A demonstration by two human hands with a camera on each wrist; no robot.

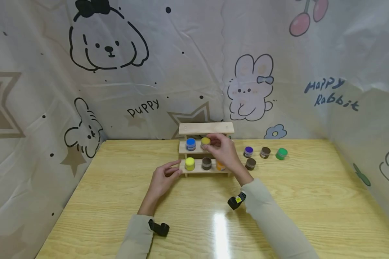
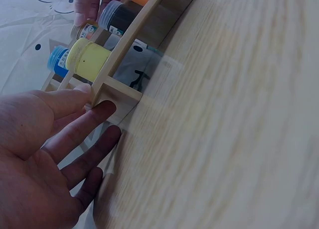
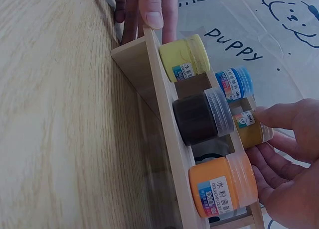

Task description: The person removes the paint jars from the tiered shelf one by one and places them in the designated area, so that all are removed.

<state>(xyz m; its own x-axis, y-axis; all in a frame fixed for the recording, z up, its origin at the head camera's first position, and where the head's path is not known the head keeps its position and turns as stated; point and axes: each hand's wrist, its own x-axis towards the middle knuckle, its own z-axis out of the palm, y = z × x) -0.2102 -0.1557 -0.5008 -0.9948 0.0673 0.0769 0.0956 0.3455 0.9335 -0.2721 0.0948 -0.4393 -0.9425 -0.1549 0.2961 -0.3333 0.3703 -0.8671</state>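
A small tiered wooden rack (image 1: 182, 166) stands on the table. My left hand (image 1: 162, 180) grips its left end, thumb at the corner of the lowest shelf, fingers along the side. My right hand (image 1: 226, 153) pinches an ochre-yellow paint jar (image 3: 249, 131) on the middle shelf, beside a blue paint jar (image 1: 190, 144). On the lowest shelf are a yellow paint jar (image 1: 189, 164), a dark brown paint jar (image 1: 206, 163) and an orange paint jar (image 3: 214, 186), which the right hand partly covers in the head view. The rack's top shelf (image 1: 206, 127) holds nothing.
Right of the rack stand a purple paint jar (image 1: 248, 151), two brown ones (image 1: 264, 152) and a green paint jar (image 1: 281, 154) on the wooden table (image 1: 116, 201). A printed cloth (image 1: 194, 64) hangs close behind and at both sides.
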